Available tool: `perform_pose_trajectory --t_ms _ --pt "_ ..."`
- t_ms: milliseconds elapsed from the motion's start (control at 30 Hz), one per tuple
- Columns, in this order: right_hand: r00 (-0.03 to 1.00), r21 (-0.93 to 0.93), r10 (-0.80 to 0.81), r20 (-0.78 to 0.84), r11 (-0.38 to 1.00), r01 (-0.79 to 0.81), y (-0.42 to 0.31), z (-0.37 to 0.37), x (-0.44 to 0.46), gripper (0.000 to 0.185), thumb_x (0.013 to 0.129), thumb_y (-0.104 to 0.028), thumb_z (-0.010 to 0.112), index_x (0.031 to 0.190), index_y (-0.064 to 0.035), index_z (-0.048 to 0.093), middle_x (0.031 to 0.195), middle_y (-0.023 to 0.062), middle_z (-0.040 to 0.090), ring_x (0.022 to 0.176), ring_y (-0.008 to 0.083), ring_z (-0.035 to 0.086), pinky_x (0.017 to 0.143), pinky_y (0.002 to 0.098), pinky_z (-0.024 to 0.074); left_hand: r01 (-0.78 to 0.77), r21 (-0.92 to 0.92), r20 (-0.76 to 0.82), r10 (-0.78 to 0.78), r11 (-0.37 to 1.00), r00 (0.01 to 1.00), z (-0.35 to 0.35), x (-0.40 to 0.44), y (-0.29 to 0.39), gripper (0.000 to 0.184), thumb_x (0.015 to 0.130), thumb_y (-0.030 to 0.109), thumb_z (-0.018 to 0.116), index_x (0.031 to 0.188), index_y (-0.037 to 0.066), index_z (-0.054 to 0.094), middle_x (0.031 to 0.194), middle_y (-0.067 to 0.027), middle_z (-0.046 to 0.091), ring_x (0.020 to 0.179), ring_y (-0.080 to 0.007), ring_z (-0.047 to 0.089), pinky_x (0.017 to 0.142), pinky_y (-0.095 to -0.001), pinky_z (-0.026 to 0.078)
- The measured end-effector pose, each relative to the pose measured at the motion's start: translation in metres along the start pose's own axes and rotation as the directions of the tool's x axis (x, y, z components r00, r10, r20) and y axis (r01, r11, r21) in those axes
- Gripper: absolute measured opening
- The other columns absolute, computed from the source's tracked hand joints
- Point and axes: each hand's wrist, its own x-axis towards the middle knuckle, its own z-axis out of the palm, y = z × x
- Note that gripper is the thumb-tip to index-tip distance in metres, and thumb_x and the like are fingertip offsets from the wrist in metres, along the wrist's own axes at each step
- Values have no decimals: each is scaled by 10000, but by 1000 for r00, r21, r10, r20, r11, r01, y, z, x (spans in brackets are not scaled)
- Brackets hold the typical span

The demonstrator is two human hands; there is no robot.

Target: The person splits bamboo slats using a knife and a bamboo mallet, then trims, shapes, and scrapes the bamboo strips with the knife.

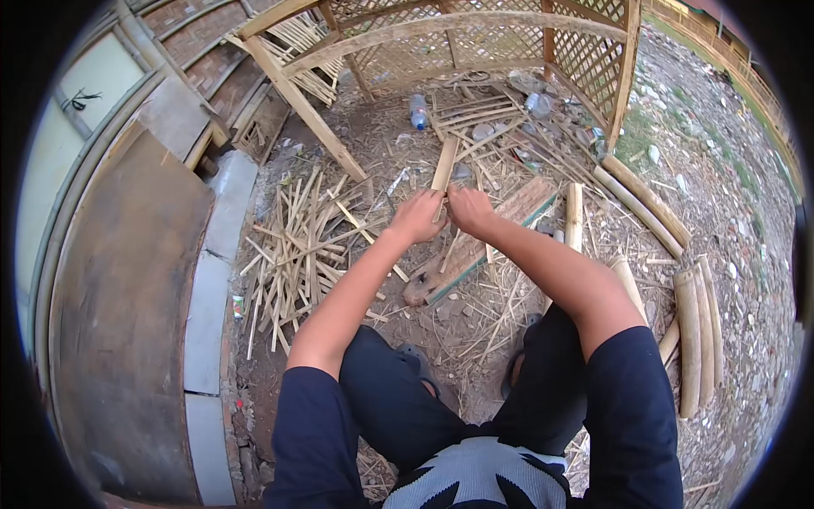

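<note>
Both my hands meet near the middle of the view, side by side at the near end of a flat bamboo strip [445,164] that points away from me. My left hand [419,215] has its fingers curled in at that end. Close against it, my right hand [469,209] is also closed at the same end. Whatever lies between the fingertips is too small to make out. Below the hands a thick wooden plank [483,246] with a green edge lies slantwise on the ground.
A heap of thin split strips [301,246] lies at the left. Bamboo poles [642,204] and shorter pieces [697,339] lie at the right. A wooden frame with lattice [458,42] stands ahead, with a plastic bottle [418,112] beneath. A brown board [127,314] is far left.
</note>
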Motion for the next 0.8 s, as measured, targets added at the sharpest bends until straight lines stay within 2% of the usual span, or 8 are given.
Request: perform_pose_trajectory --t_ms 100,200,267,333,400,633,733,800 --pt "998 -54 -24 57 998 27 3 6 -3 303 840 -259 709 1014 -27 621 904 164 713 865 318 709 724 409 575 -28 -20 5 28 999 1000 7 -4 -4 544 827 311 683 1256 19 524 1280 -167 557 1208 -342 520 990 -450 457" --pt "980 -77 -77 186 993 92 7 15 -3 302 834 -245 714 1020 -22 635 949 169 709 909 303 703 769 397 572 -49 -21 -13 49 999 999 7 -8 -5 504 830 299 676 1237 32 543 1272 -160 565 1199 -342 527 983 -450 459" --pt "956 -91 -131 264 983 160 11 25 -6 244 830 -169 686 1021 -19 673 1010 163 703 974 291 691 806 393 569 -26 -42 51 28 999 998 0 -14 2 483 835 291 671 1230 40 551 1267 -158 569 1199 -342 527 980 -449 460" --pt "908 -96 -193 371 965 244 15 36 -15 221 828 -131 665 1017 -19 688 1035 156 700 992 287 686 819 391 566 -88 -95 77 96 992 992 9 -18 -2 488 849 285 658 1254 41 539 1270 -163 566 1204 -348 523 988 -456 453" --pt "899 -81 -207 386 963 256 15 44 -18 204 826 -105 653 1007 -25 700 1035 146 702 995 284 686 824 391 565 -118 -126 148 137 985 980 15 -23 -2 518 857 279 651 1291 34 513 1276 -178 560 1207 -356 518 998 -458 445" --pt "953 -114 -256 160 955 275 17 29 1 184 823 -88 644 992 -45 704 1017 142 707 977 285 693 812 394 570 -38 -170 95 55 985 994 13 -30 1 669 876 271 642 1426 1 374 1339 -238 513 1250 -381 485 1049 -433 407" --pt "966 -60 -206 155 974 218 18 38 19 168 824 -94 649 977 -46 701 995 143 711 932 292 704 775 404 578 -12 -174 109 32 985 994 8 -30 -4 673 882 279 635 1428 -14 372 1359 -243 502 1273 -381 471 1070 -428 391" --pt "961 -119 -233 146 961 251 19 40 22 188 870 -135 606 1011 -34 680 964 124 719 899 276 716 712 384 584 -23 -167 100 41 986 994 12 -27 -7 671 883 280 634 1424 -24 377 1360 -248 500 1275 -381 470 1076 -430 385"
